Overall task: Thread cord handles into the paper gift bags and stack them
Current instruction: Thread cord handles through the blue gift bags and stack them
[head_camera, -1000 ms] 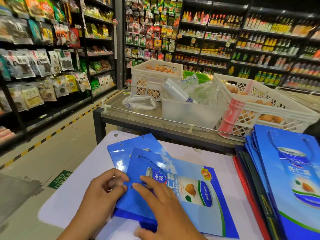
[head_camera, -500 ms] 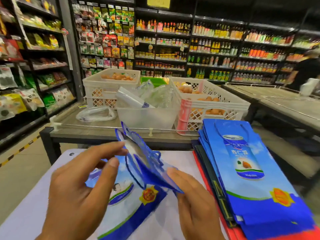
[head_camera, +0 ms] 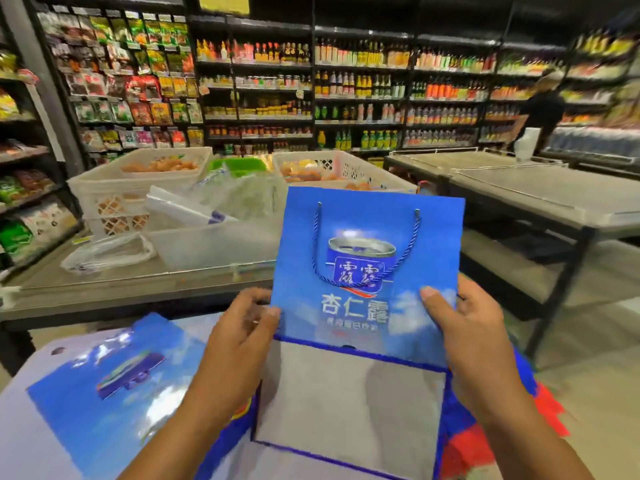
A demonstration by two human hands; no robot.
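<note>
Gift bag, blue with a printed can, now stands raised between both hands in front of the person, its face turned to the camera; half a second ago it was edge-on and half folded low over the white desk. Its grey folded base panel hangs toward the viewer below the blue face. Left hand pinches the bag's left edge with the thumb on the front, and right hand grips the right edge the same way, thumb over the printed clouds; both are clamped on the bag. Cord handle, a twisted blue loop, is already threaded through two holes near the top and hangs down across the can picture. Large white characters under the can read 杏仁露; the smaller line beneath is too blurred to read, as is the script on the can itself. Second blue bag lies flat on the desk to the left, where it was already lying before. Under the right forearm a stack of bags shows blue and red edges. Beyond, a grey desk carries white crates of eggs and a clear plastic tub. Farther off, dark shelves hold bottles and packets whose labels are unreadable.
</note>
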